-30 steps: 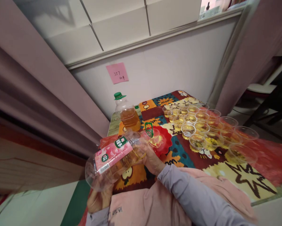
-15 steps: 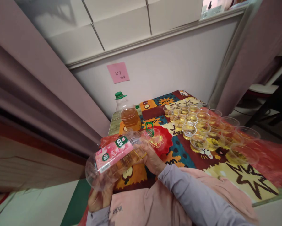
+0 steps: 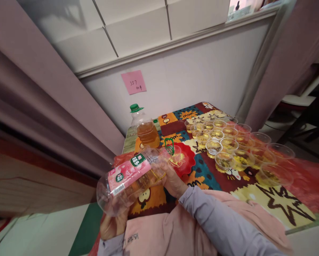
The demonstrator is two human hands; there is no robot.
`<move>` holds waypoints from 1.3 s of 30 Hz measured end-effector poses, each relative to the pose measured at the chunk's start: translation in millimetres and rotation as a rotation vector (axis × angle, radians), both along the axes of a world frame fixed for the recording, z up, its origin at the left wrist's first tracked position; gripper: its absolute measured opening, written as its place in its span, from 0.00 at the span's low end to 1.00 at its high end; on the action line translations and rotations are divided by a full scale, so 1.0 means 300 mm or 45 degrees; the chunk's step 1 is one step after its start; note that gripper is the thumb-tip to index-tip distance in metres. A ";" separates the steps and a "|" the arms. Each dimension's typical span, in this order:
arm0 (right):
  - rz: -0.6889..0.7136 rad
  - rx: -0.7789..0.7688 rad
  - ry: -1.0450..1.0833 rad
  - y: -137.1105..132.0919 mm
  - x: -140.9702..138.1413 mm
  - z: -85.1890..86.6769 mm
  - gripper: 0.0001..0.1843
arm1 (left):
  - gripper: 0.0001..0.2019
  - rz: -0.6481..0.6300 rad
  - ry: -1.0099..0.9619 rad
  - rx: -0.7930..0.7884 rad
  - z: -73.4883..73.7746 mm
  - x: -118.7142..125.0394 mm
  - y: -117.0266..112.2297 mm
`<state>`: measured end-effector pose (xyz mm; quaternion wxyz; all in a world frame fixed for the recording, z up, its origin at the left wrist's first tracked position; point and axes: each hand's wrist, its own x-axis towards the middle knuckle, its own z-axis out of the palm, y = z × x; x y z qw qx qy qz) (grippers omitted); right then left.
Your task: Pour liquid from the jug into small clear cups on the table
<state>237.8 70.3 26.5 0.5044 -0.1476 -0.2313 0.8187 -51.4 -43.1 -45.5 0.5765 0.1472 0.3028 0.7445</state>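
Observation:
A large clear plastic bottle [image 3: 131, 172] with a pink label lies tilted between my hands, its neck low toward the right and yellowish liquid gathered along its lower side. My left hand [image 3: 114, 224] is closed under its base end. Near the neck, my right hand [image 3: 172, 179] wraps around the bottle. The mouth, with a green handle ring [image 3: 169, 146] beside it, sits over a clear cup [image 3: 178, 153] on a red scalloped plate [image 3: 190, 160]. Whether liquid is flowing out I cannot make out.
Several clear cups of yellow liquid [image 3: 228, 144] stand in rows on the right of the patterned tablecloth [image 3: 219, 177]. Behind my bottle stands another bottle [image 3: 148, 133] with a green cap and amber liquid. A pink note [image 3: 133, 82] is on the wall; red plastic sheeting [image 3: 308, 185] lies at right.

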 end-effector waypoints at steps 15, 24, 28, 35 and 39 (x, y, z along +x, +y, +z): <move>0.013 0.017 0.004 -0.001 -0.001 0.003 0.37 | 0.32 -0.100 -0.037 0.011 -0.016 -0.023 -0.013; 0.005 0.001 0.008 -0.001 -0.005 -0.005 0.35 | 0.30 -0.140 -0.015 0.051 -0.028 -0.035 -0.011; 0.000 -0.017 0.003 -0.002 -0.003 -0.001 0.37 | 0.34 -0.171 -0.057 0.076 -0.039 -0.057 -0.013; 0.011 0.000 -0.005 -0.004 0.002 0.006 0.35 | 0.38 -0.138 -0.064 0.174 -0.033 -0.021 -0.013; 0.000 0.003 0.008 -0.006 0.001 0.010 0.35 | 0.37 -0.079 -0.040 0.096 -0.014 -0.003 -0.017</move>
